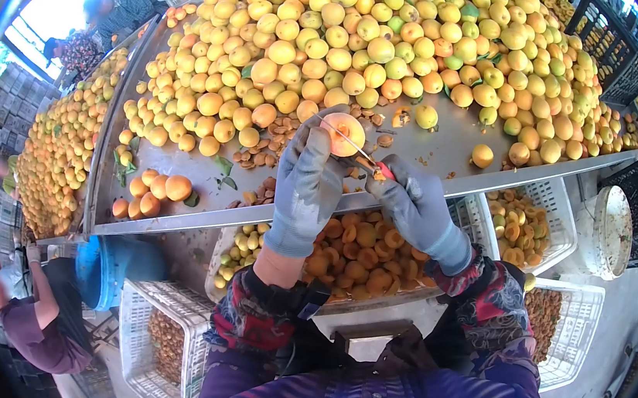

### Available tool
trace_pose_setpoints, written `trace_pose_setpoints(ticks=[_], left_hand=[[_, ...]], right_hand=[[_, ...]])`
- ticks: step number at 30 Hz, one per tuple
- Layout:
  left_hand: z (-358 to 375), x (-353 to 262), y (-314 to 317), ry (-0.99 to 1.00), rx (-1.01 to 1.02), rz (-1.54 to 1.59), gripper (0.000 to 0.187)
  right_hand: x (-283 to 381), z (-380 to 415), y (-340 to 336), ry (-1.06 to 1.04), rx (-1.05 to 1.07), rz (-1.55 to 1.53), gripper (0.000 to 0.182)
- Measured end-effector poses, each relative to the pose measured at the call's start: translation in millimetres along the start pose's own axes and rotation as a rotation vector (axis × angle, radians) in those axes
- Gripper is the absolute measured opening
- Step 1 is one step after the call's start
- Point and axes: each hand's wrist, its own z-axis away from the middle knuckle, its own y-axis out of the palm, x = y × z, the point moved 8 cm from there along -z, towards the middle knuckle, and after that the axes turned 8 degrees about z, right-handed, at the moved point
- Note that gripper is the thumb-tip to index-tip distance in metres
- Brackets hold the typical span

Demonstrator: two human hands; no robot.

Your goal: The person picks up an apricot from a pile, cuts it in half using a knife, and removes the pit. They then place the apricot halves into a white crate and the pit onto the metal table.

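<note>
Above the near edge of the metal table (pixel 426 144), my gloved left hand (pixel 308 178) is closed around an apricot (pixel 339 136), its orange flesh facing me. My right hand (pixel 414 201), also in a grey glove, grips a red-handled tool (pixel 385 171). The tool's thin metal shaft reaches left across the face of the fruit. Close behind the hands rises a large heap of whole yellow-orange apricots (pixel 303 50). Loose pits (pixel 270 128) lie scattered on the metal near my left hand.
Below the table edge is a container of halved apricots (pixel 364 254). White crates (pixel 158 291) stand at both sides, beside a blue bucket (pixel 105 270) and a white bucket (pixel 613 230). One person (pixel 43 310) works at lower left; others (pixel 117 11) are farther back.
</note>
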Motion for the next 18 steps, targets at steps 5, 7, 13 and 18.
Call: trace_pose_setpoints(ticks=[5,7,13,18], left_hand=[[-1.1,-3.2,1.3,0.016,0.008,0.029,0.041],[-0.6,-4.7,3.9,0.029,-0.005,0.029,0.041],[3.8,-11.0,5.8,0.129,-0.030,-0.113,0.040],[2.3,-9.0,0.9,0.196,-0.119,-0.248,0.043]], right_hand=[[-3.4,1.3,-0.4,0.072,0.007,-0.008,0.022],[1.1,0.1,-0.7,-0.030,-0.022,0.016,0.030],[2.8,2.7,2.6,-0.052,-0.044,0.081,0.028],[-2.6,-0.9,2.4,-0.021,-0.106,0.108,0.023]])
